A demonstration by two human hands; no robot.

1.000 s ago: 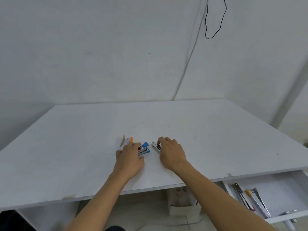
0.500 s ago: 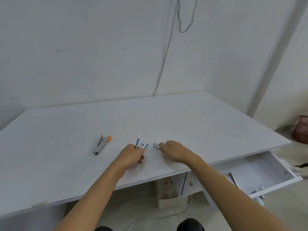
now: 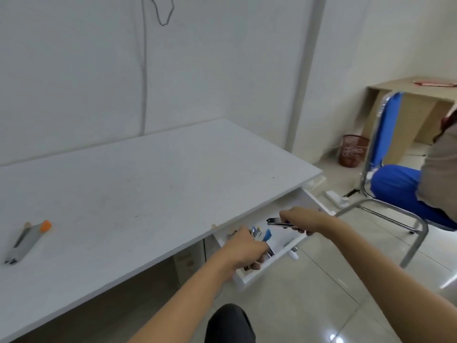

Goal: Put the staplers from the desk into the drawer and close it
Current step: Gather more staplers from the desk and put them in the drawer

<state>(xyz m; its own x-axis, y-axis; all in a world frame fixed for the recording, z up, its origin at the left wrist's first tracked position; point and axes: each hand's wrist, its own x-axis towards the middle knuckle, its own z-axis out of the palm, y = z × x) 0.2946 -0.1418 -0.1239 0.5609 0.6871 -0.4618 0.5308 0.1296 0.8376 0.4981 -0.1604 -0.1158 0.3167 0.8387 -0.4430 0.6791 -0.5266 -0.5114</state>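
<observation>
White desk (image 3: pixel 148 174) w/ one grey stapler (image 3: pixel 26 241), prob. orange-tipped.

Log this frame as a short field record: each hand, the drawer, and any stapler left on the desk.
left hand: over the open drawer, closed on the blue stapler
right hand: over the drawer, closed on the silver stapler
drawer: pulled out from under the desk's right end, open
desk: white top, one stapler left on it
grey stapler with orange tip: lying flat near the desk's left end, untouched
task state: two staplers at the drawer, not yet released; one to fetch; drawer not closed
</observation>
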